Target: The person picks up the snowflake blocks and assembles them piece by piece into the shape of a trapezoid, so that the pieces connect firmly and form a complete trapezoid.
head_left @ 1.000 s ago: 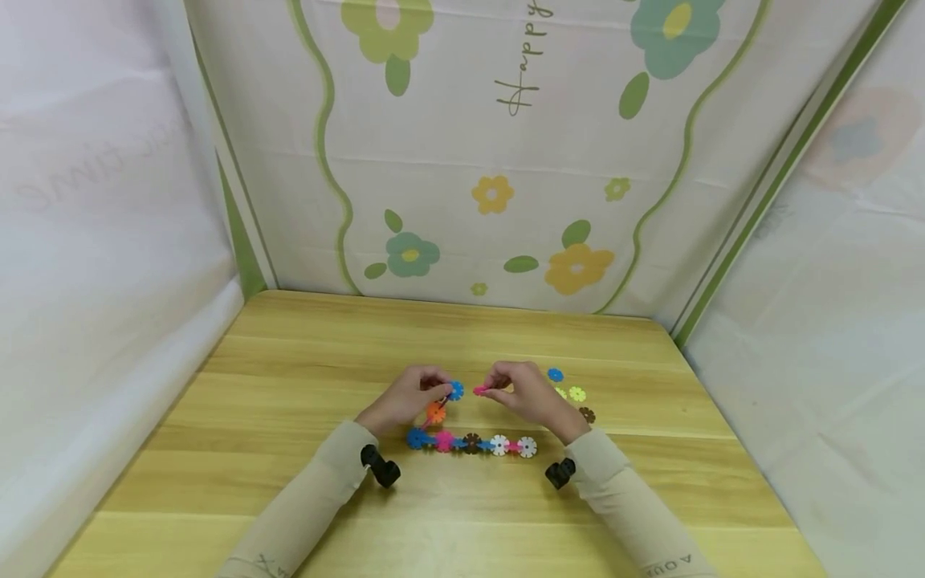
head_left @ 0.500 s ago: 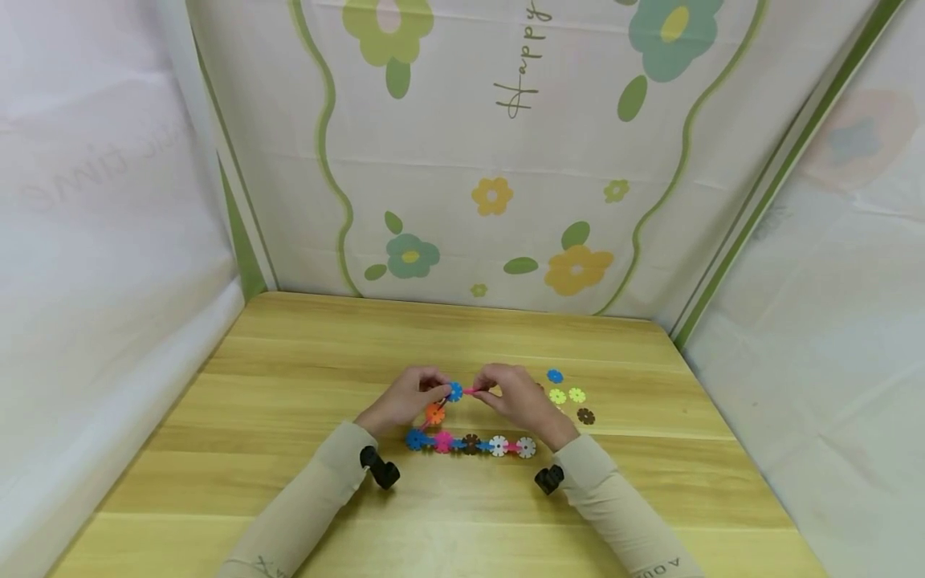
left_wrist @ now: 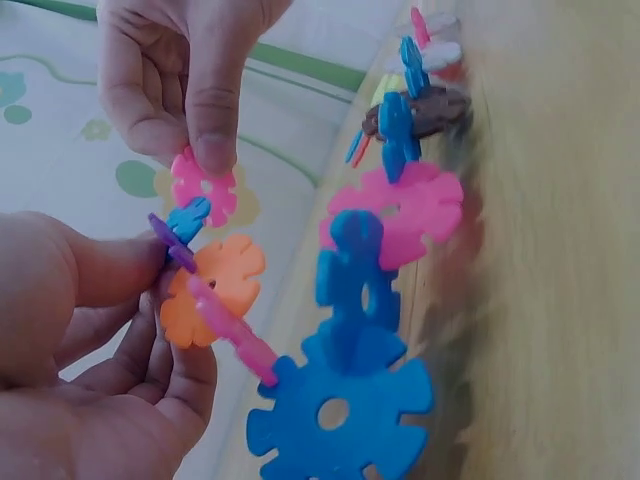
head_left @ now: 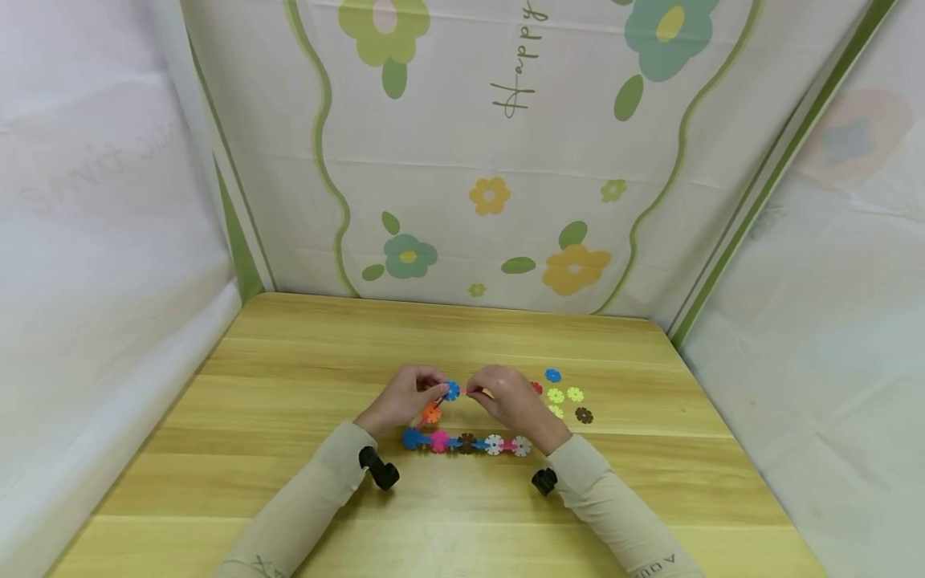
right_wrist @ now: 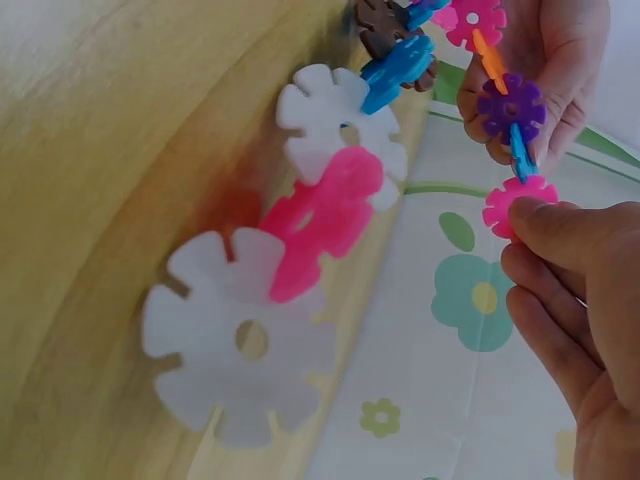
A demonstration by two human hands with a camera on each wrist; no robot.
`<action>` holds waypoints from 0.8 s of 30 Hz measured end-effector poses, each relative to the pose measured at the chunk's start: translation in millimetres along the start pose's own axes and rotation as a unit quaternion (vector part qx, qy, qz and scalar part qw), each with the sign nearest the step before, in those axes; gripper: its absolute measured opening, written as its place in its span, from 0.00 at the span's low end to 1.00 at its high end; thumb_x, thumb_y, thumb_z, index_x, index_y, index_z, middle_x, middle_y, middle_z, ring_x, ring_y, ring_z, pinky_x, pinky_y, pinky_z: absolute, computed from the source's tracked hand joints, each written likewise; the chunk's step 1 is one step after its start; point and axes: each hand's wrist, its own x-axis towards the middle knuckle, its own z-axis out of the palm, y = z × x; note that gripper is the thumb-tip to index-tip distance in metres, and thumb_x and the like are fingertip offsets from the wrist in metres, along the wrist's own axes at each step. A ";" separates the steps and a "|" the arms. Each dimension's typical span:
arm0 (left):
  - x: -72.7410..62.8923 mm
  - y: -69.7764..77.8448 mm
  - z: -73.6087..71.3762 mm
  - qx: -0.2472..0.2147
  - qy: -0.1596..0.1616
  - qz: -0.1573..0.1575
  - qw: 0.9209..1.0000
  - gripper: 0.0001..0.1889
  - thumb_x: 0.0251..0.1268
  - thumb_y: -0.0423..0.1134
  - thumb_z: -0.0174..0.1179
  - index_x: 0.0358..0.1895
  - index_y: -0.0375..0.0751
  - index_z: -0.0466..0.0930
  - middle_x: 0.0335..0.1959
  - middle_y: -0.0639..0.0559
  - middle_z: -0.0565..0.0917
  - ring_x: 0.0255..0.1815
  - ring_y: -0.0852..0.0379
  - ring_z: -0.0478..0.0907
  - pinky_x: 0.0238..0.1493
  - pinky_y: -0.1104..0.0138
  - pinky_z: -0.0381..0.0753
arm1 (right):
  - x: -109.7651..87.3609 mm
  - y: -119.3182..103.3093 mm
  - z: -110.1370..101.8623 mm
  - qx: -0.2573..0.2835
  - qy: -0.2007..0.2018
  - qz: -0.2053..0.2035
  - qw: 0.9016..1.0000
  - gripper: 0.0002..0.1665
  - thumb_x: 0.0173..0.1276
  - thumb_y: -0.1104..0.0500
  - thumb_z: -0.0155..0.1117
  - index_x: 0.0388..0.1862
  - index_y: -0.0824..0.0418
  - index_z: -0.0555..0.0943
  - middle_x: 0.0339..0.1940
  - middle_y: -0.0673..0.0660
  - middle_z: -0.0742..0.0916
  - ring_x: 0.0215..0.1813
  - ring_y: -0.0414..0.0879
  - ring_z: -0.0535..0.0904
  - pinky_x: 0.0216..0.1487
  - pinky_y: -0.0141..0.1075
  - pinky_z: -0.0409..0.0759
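Notched plastic snowflake discs are slotted together into a bent chain. My left hand (head_left: 406, 399) pinches the upper end of it, by the small blue disc (head_left: 451, 391) and the purple disc (right_wrist: 497, 108). Between thumb and finger, my right hand (head_left: 511, 401) grips a pink disc (left_wrist: 222, 206), which meets the blue disc edge to edge; how deep the slots engage I cannot tell. Below my left fingers, an orange disc (left_wrist: 240, 262) links down to a large blue disc (left_wrist: 290, 425) at the corner. From there the row runs right through pink, brown (head_left: 466, 443) and white discs (head_left: 521, 446).
Loose discs lie right of my right hand: a blue one (head_left: 552, 375), several yellow ones (head_left: 575, 394), a brown one (head_left: 584, 415) and a partly hidden red one (head_left: 537, 388). The wooden table (head_left: 325, 514) ends at a flower-printed cloth wall (head_left: 433, 321).
My right hand has moved left, bringing the pink disc from a gap away up against the blue disc. The left hand has stayed nearly in place.
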 end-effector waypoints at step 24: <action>0.3 -3.0 1.8 -0.019 -0.013 -0.071 0.997 0.09 0.82 0.44 0.59 0.50 0.46 0.86 0.47 0.46 0.86 0.38 0.54 0.79 0.41 0.64 0.81 | -17.7 34.5 -31.8 0.042 -0.119 0.165 0.978 0.12 0.69 0.61 0.76 0.49 0.62 0.88 0.45 0.60 0.92 0.46 0.49 0.90 0.51 0.45 0.89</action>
